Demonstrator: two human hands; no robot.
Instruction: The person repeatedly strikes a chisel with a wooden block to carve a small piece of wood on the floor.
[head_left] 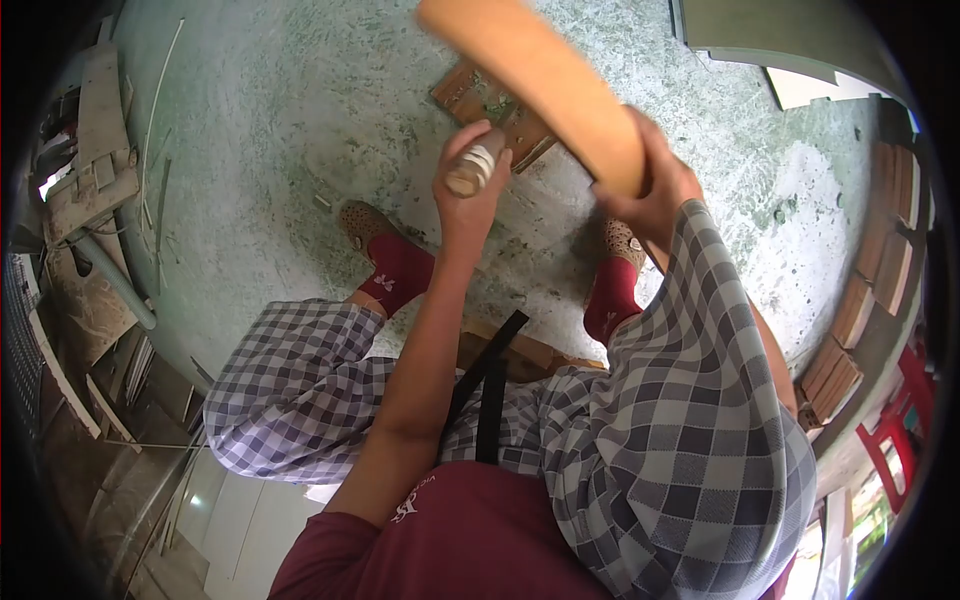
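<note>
My left hand (pixel 462 205) is closed round a wooden tool handle (pixel 466 181) with a white band wrapped about it. The handle's butt end faces me, and I cannot make out the tool's far end. On the right, my right hand (pixel 660 180) grips the lower end of a curved orange-brown wooden piece (pixel 560 85), fingers along its right edge. This piece slants up and left, slightly blurred, and leaves the top of the view. Beneath it on the floor lies a brown wooden block (pixel 463 90), partly hidden by the curved piece and my left hand.
Greenish, worn concrete floor (pixel 270 120) lies ahead. Scrap boards (pixel 100 130) and a grey pipe (pixel 115 275) are piled at left. Stacked wooden pieces (pixel 835 385) and a red plastic chair (pixel 890 440) stand along the right. A dark green panel (pixel 790 30) is at upper right.
</note>
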